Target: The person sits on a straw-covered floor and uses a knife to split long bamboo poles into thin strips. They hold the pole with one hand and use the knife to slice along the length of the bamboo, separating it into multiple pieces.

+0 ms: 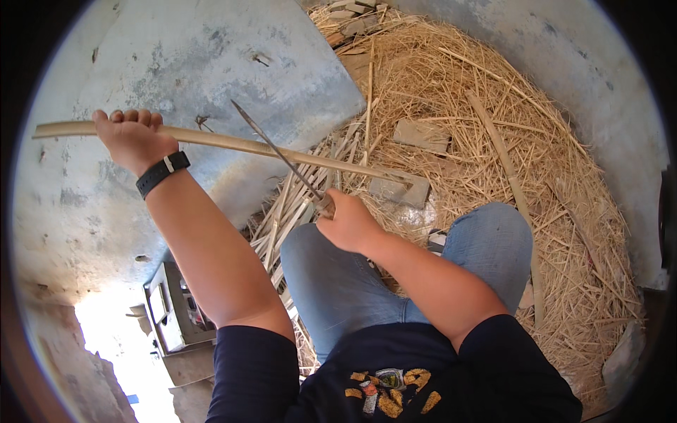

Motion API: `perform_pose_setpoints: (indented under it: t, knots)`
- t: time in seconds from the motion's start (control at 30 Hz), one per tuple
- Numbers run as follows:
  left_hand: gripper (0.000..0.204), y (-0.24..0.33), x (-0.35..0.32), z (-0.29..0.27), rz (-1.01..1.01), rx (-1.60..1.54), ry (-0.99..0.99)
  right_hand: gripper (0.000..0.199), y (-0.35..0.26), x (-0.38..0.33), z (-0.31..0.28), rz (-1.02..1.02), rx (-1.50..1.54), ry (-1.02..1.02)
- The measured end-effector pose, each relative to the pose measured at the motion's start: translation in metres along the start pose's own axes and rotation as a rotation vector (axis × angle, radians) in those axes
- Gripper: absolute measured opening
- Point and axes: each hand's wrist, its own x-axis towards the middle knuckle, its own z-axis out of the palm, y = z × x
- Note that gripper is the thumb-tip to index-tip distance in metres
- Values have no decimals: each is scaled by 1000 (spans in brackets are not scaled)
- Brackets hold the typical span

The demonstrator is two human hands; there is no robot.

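Observation:
My left hand [134,141], raised at the left, is closed round a long split bamboo strip [233,144]. The strip slants down to the right, and its far end meets a flat grey block [398,189] on the floor, just beyond my knees. In front of my body, my right hand [345,220] grips the handle of a long, narrow-bladed knife [295,169]. Its blade points up and to the left and crosses the bamboo strip near the middle. I cannot tell whether the blade touches the strip.
Straw-like shavings [508,134] cover the floor ahead and to the right. Thin split strips [282,211] lie beside my left knee. Another bamboo length [504,158] rests on the shavings, near a second flat block [421,135]. Plastered walls [176,63] stand close by; a metal box [169,310] is at lower left.

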Motion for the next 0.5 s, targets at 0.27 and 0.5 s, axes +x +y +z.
perform_pose_setpoints:
  t: [0.27, 0.5]
  knots:
    - [34, 9, -21, 13, 46, 22, -69, 37, 14, 5, -10, -2, 22, 39]
    - [35, 6, -14, 0, 57, -17, -66, 37, 9, 10, -19, -24, 0, -20]
